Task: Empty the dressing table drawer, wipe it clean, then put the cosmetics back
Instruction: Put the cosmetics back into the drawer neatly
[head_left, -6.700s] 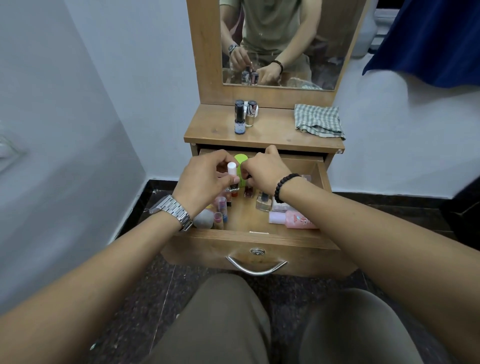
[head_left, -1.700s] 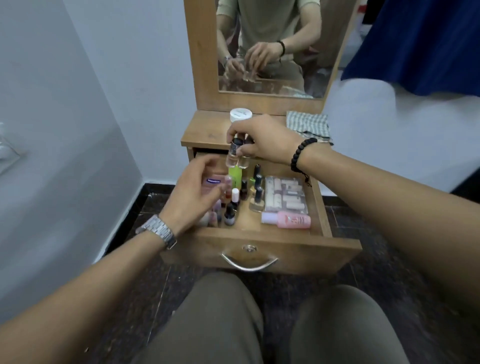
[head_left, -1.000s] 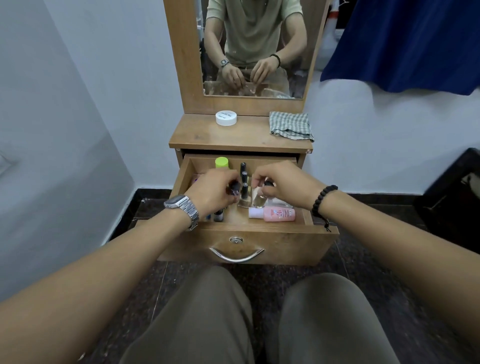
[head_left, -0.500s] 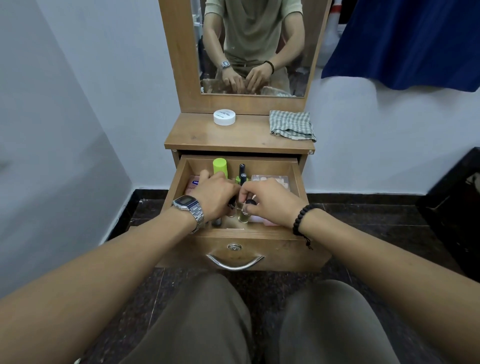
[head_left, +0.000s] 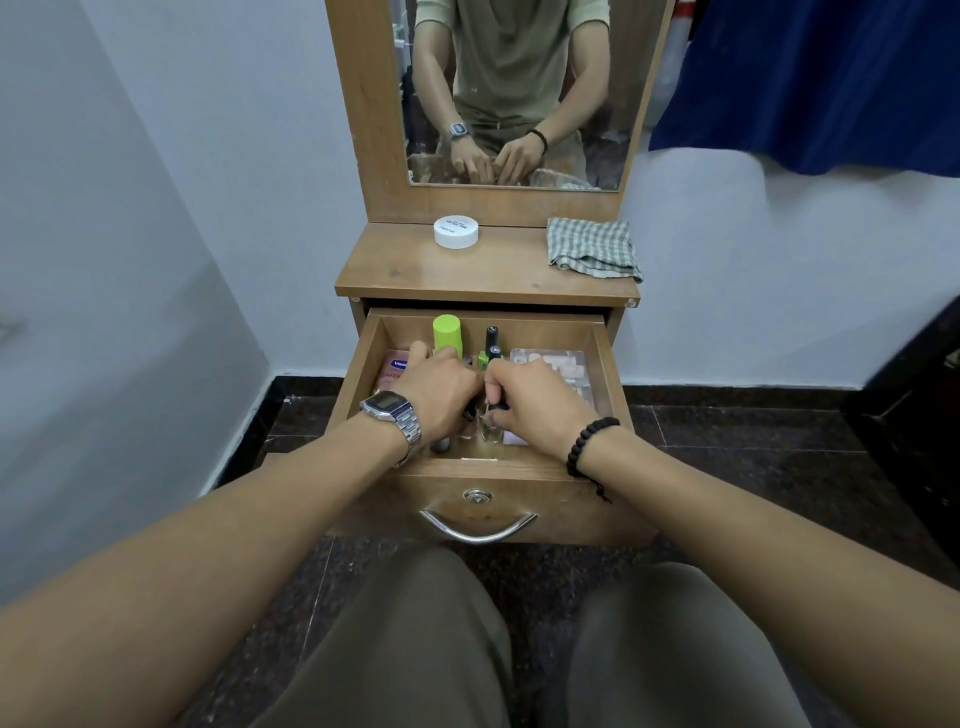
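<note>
Pale walls frame the wooden dressing table, and its open drawer (head_left: 605, 364) already holds most of the cosmetics, so we should set these last small glass bottles (head_left: 491, 431) upright, snug beside the others, without toppling any. Our right hand (head_left: 535, 402) pinches a bottle's dark cap; our left hand (head_left: 441, 389) curls around neighbouring bottles, its fingertips hidden.

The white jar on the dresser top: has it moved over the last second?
No. The white jar sits in the same spot on the dresser top, below the mirror frame and left of the checked cloth.
</note>
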